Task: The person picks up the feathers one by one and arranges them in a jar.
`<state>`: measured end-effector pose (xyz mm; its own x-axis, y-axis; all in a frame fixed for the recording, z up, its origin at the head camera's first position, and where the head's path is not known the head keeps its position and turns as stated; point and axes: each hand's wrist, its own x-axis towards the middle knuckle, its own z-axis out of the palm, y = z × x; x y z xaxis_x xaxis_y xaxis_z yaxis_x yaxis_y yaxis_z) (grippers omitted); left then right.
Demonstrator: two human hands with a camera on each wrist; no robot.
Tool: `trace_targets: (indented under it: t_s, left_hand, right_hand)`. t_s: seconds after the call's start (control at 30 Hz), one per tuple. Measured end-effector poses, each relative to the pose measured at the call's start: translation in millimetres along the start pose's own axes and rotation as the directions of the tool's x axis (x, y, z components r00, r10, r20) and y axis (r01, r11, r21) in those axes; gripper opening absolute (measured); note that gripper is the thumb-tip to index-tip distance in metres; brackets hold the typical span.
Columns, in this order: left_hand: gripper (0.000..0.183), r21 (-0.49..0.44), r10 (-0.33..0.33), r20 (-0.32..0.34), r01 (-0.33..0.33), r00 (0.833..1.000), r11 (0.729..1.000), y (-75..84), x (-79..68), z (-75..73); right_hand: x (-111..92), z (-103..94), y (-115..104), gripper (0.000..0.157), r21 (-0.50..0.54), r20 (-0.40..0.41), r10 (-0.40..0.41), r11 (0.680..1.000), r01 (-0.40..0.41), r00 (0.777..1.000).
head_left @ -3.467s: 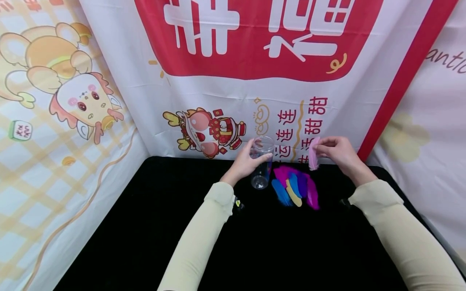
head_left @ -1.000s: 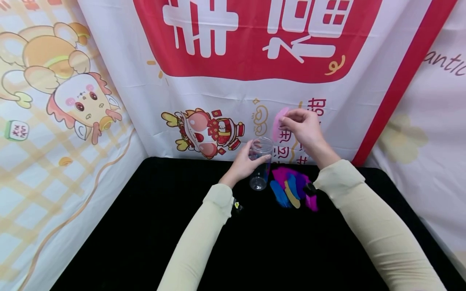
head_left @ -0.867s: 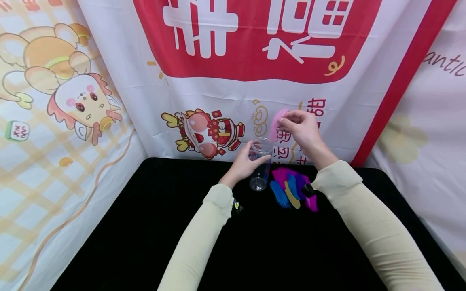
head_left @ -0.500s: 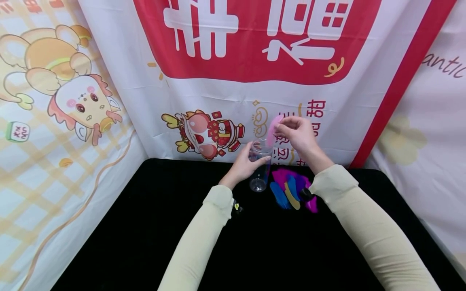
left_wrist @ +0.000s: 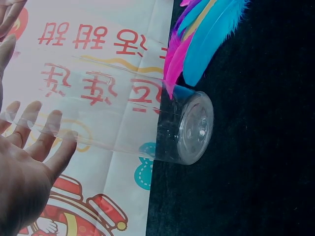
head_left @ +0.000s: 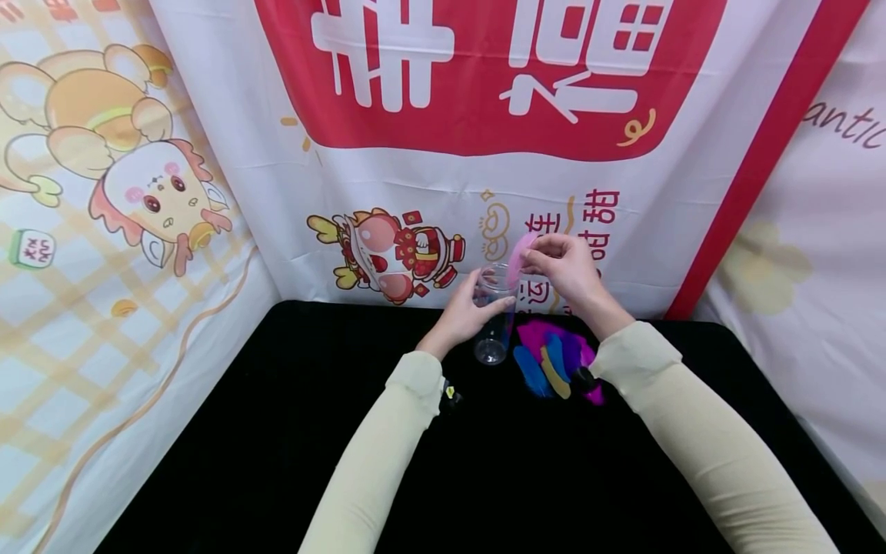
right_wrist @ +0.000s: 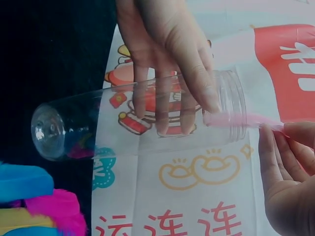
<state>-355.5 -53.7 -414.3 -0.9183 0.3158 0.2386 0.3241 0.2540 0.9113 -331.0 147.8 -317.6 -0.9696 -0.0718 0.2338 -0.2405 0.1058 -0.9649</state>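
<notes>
A tall clear plastic jar with an open threaded mouth stands at the back of the black table. My left hand grips its upper part, thumb on the near side and fingers around the far side. Above the rim, my right hand pinches a light pink feather by its upper end. In the right wrist view the feather's lower part lies inside the jar's mouth. Beside the jar is a small pile of feathers in blue, magenta, purple and tan.
The black table ends at a white and red printed cloth hanging right behind the jar. Another patterned cloth hangs along the left side. A black wrist device under the right sleeve overlaps the pile in the head view.
My right hand has brought the pink feather left from beyond the pile, then down, its lower end entering the jar's mouth. My left hand keeps its grip on the jar in place.
</notes>
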Motion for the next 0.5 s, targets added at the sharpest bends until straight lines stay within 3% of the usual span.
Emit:
trace_targets:
  t_s: [0.3, 0.5]
  left_hand:
    - [0.071, -0.015, 0.036, 0.000, -0.036, 0.999, 0.999, 0.0, 0.0, 0.0]
    - [0.070, -0.016, 0.028, -0.002, -0.028, 1.000, 0.999, 1.2, -0.3, 0.3]
  right_hand:
    - [-0.2, 0.4, 3.2, 0.019, -0.094, 0.030, -0.001, 0.996, 0.003, 1.000]
    - [0.3, 0.1, 5.5, 0.023, -0.212, 0.081, 0.023, 0.977, -0.005, 0.996]
